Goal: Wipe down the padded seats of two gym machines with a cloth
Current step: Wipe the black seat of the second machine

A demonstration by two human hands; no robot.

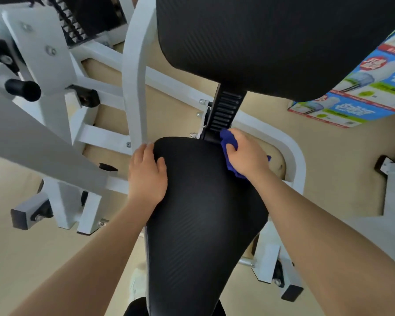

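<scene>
The white steel frame of the gym machine (136, 71) fills most of the space, standing on a pale floor (333, 169). Above hangs its black padded backrest (271, 42), joined by a ribbed black adjuster post (226, 110) to the black padded seat (203, 213), which runs from the post down toward the person. Off to the right a blue and green printed carton (360, 96) lies on the floor, partly behind the backrest. The left hand (147, 172) lies flat on the seat's far left edge, fingers loosely spread over the rim, thumb on top of the padding. The right hand (246, 153) is curled around a bunched blue cloth (229, 139), pressing it against the seat's far right edge, just beside the base of the post. A black knob (23, 90) sticks out of the frame at the left.
</scene>
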